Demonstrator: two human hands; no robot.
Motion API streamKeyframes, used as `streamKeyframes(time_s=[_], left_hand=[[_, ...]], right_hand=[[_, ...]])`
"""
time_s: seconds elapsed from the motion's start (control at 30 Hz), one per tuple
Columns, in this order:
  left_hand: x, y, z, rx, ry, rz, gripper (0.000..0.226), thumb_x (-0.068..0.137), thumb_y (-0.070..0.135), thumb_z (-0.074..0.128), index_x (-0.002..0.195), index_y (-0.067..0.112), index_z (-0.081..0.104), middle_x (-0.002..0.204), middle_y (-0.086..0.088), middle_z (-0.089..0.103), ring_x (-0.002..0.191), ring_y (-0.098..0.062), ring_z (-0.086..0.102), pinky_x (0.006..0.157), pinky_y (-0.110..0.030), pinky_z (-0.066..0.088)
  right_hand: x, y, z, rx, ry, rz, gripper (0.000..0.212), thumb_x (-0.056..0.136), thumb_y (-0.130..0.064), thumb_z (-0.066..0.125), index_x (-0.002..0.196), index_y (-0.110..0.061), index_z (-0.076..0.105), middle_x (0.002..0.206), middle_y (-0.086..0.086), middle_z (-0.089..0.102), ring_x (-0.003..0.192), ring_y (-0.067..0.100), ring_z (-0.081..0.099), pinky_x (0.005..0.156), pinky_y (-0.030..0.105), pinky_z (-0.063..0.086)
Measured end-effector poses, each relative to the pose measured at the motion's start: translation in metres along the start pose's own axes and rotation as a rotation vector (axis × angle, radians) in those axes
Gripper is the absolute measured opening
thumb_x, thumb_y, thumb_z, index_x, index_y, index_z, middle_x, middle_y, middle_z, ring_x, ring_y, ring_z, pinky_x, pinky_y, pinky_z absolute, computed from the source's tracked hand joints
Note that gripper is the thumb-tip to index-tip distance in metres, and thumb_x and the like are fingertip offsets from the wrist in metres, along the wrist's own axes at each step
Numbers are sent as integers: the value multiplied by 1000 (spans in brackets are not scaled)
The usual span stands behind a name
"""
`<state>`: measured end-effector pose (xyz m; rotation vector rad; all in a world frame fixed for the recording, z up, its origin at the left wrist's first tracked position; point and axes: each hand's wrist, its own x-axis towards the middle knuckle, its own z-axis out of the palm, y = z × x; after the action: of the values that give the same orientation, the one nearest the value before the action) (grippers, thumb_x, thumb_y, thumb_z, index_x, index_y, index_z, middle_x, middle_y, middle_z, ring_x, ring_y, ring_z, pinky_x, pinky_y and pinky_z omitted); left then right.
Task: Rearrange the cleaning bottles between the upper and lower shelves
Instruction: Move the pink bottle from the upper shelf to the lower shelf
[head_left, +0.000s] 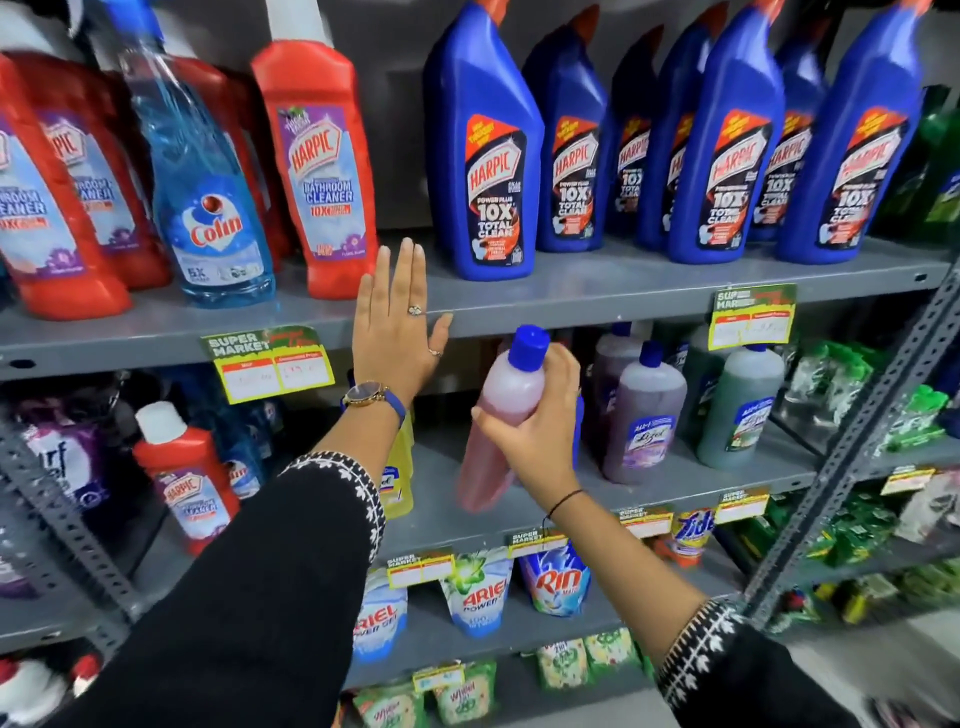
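My right hand grips a pink bottle with a blue cap, tilted, in front of the lower shelf. My left hand is flat with fingers spread, raised against the front edge of the upper shelf, and holds nothing. It sits in the gap between a red Harpic bathroom cleaner and a blue Harpic bottle. A purple bottle and a green bottle stand on the lower shelf just right of the pink one.
Several blue Harpic bottles fill the upper shelf's right side; red Harpic bottles and a blue Colin bottle stand at left. A small red Harpic and a yellow bottle stand lower left. Detergent pouches lie below. A slotted metal upright slants at right.
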<state>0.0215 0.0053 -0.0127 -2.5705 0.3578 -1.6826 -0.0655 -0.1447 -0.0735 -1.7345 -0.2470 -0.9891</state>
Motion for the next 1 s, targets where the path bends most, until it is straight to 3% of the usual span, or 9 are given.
streamKeyframes(time_s=[0.07,0.17,0.37,0.5,0.7,1.0], left_hand=[[-1,0,2,10,15,8,67,93,39,39,146,0,28,150,-16,32,138,-34,28,115,-34,-4],[-1,-1,4,32,33,9,66,93,39,40,145,0,30,150,-16,33,138,-33,29,116,-34,-3],[-1,0,5,74,70,15,65,92,39,42,144,1,34,148,-14,38,136,-32,33,115,-37,6],[-1,0,6,110,78,25,66,91,40,44,143,2,35,147,-13,39,136,-31,35,114,-39,11],[-1,0,6,114,106,12,64,91,39,44,142,1,38,145,-12,42,134,-31,37,113,-39,13],[-2,-1,9,121,114,7,64,92,39,44,143,1,36,146,-13,40,135,-31,34,114,-38,10]], right_hand=[[-8,18,11,-30,-20,41,82,56,-22,81,128,-13,43,129,6,38,123,8,37,105,10,25],[-13,39,27,-59,-76,82,76,56,-22,80,123,-10,44,127,11,41,119,-15,27,100,1,20],[-8,76,50,-113,-188,149,74,56,-24,79,121,-8,47,126,12,43,111,5,33,98,7,25],[1,95,65,-149,-201,146,77,54,-23,80,121,-7,47,125,14,44,106,1,30,95,6,23],[-5,119,77,-176,-259,193,78,56,-22,83,123,-11,44,128,9,39,109,9,33,99,24,30],[-8,123,82,-134,-323,180,80,62,-23,83,129,-13,40,134,9,35,119,22,39,102,24,31]])
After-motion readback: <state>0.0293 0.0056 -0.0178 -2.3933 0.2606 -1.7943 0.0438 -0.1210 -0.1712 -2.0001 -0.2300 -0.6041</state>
